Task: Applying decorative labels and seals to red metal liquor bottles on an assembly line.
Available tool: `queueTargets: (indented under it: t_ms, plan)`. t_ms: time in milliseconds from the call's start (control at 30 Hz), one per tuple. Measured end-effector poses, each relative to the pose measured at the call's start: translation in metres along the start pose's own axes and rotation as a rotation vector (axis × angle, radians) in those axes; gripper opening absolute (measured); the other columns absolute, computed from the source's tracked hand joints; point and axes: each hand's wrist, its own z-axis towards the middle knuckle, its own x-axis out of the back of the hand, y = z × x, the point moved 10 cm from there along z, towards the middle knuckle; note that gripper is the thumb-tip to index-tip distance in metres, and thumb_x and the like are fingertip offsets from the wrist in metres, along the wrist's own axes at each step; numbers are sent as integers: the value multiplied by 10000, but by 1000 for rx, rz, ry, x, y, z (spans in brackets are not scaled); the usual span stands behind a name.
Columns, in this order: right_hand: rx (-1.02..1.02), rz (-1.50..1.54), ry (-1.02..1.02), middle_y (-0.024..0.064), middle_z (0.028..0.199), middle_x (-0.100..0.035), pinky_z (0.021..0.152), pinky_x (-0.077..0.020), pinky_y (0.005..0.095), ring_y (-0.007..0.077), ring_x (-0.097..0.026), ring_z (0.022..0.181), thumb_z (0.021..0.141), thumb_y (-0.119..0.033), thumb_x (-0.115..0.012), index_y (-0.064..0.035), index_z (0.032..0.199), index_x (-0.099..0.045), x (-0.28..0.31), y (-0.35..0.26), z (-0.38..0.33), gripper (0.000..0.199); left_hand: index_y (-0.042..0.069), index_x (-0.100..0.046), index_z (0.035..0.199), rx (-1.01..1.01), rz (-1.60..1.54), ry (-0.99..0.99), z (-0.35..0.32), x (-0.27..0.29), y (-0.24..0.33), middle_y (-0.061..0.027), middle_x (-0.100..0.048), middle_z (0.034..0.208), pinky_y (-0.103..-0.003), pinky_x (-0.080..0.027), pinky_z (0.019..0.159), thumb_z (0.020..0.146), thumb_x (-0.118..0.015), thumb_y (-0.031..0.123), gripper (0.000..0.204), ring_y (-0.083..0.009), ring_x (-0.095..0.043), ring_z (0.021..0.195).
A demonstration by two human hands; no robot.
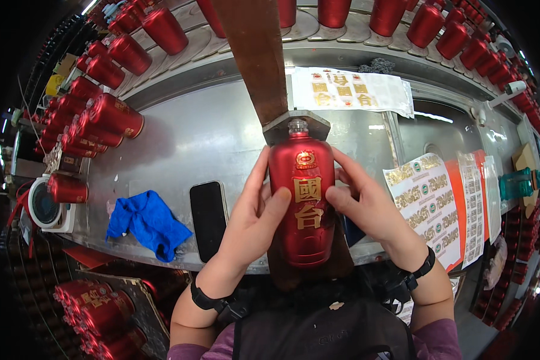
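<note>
Both hands, left hand (pixel 255 219) and right hand (pixel 366 207), grip the red bottle (pixel 302 204), pressing its gold label flat; next, careful smoothing.

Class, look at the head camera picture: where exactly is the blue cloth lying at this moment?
The blue cloth lies crumpled on the metal worktable, left of centre, just left of the black phone and left of the left hand.
</note>
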Motion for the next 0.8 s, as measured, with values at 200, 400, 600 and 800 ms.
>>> queueTargets:
  t_ms: [200, 400, 600, 800]
  plan:
    - [14, -36, -106, 170, 1349, -539, 703, -527, 233, 87, -636, 803, 824, -122, -817, -42, 1582, -186, -17, -3, -13, 989, 44, 41, 1593, -29, 82, -143, -13, -11, 1, -170, -281, 1588, -369, -353, 1146, 940, -626, -23, 935, -220, -401, 1404]
    - [2, 39, -94, 178, 1386, -513, 691, -521, 221, 75, -625, 800, 799, -105, -836, -43, 1591, -141, -16, 2, -12, 1056, 39, 44, 1591, -31, 105, -149, -11, -14, -1, -170, -251, 1598, -384, -348, 1153, 908, -652, -45, 979, -225, -384, 1415]
    - [16, 41, -107, 178, 1391, -516, 708, -521, 227, 74, -625, 808, 816, -102, -822, -59, 1596, -139, -16, 3, -11, 1037, 33, 40, 1591, -29, 74, -155, -13, -13, -3, -172, -260, 1591, -372, -347, 1148, 911, -654, -39, 974, -221, -385, 1413]
    - [-5, 84, -86, 163, 1383, -528, 764, -530, 241, 85, -635, 890, 877, -89, -760, -65, 1594, -154, -18, -4, -11, 938, 35, 25, 1594, -33, 76, -136, -12, -13, 1, -177, -302, 1575, -366, -358, 1136, 966, -605, 8, 890, -217, -401, 1402]
